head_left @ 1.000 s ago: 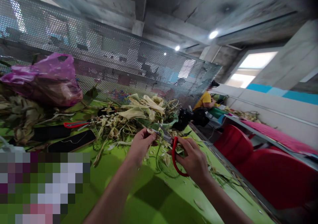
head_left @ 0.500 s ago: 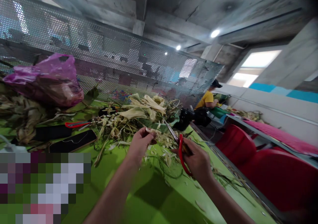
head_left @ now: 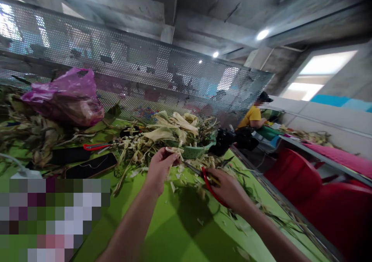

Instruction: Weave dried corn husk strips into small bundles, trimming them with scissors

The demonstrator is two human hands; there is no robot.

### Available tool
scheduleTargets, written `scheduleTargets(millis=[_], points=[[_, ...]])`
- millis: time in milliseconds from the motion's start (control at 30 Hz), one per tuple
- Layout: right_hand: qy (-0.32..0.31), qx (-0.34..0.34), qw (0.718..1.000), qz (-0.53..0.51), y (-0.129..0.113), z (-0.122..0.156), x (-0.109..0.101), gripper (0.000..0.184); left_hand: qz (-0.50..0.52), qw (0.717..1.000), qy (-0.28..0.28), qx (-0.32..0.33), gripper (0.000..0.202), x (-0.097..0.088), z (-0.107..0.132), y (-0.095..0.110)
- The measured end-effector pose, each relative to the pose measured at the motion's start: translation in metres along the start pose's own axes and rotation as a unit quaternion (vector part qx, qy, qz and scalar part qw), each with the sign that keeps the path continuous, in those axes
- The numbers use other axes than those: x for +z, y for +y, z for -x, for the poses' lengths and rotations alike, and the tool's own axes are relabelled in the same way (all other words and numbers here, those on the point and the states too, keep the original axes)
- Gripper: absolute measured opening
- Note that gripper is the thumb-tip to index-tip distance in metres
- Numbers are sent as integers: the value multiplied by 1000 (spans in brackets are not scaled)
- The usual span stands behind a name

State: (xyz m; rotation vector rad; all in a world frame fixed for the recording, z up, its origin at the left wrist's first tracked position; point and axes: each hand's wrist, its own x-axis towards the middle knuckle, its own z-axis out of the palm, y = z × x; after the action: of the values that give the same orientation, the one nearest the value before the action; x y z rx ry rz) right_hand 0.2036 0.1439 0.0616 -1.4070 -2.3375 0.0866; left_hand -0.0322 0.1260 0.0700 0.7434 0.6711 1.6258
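Observation:
Between the thumb and fingers of my left hand (head_left: 162, 165) is a small pale piece of dried husk (head_left: 174, 150). My right hand (head_left: 228, 186) grips red-handled scissors (head_left: 208, 186), their blades pointing left toward that piece, close beside my left fingertips. Whether the blades touch the husk I cannot tell. Behind my hands, a green basket (head_left: 195, 151) carries a heap of dry husks (head_left: 174, 126). Pale scraps (head_left: 200, 219) lie scattered on the green tabletop (head_left: 162, 235) below.
To the left lie a phone (head_left: 91, 166), a red-handled tool (head_left: 97, 146) and a purple plastic bag (head_left: 68, 97) among dry leaves. A black object (head_left: 223, 140) stands right of the basket. Red chairs (head_left: 293, 173) line the right side. A person in yellow (head_left: 251, 117) sits farther back.
The scissors have swung down and left, bringing their blades from above the scraps to near my left fingertips. The view has shifted slightly, so the background sits farther right.

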Motion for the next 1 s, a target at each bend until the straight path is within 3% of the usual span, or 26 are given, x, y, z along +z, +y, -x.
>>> scheduleTargets(millis=[167, 300, 433, 567, 700, 833, 1000], points=[[-89, -48, 995, -13, -1, -10, 5, 42, -62, 997, 29, 40, 18, -3, -6, -5], [-54, -54, 986, -149, -20, -36, -10, 26, -215, 966, 49, 133, 14, -1, -5, -6], [-127, -24, 931, -343, -50, -60, -15, 34, -311, 920, 63, 232, 13, 2, 0, -9], [-116, -17, 899, -421, -62, -69, 1, 32, -344, 901, 80, 252, 18, 2, 0, -16], [-84, -7, 892, -445, -53, -70, 12, 26, -323, 924, 52, 201, 14, 3, -2, -20], [-84, -11, 881, -466, -43, -70, 4, 23, -216, 974, 38, 66, 25, 4, -3, -18], [-104, -34, 893, -437, -42, -70, -7, 21, -191, 982, 6, -5, 29, 3, -3, -13]])
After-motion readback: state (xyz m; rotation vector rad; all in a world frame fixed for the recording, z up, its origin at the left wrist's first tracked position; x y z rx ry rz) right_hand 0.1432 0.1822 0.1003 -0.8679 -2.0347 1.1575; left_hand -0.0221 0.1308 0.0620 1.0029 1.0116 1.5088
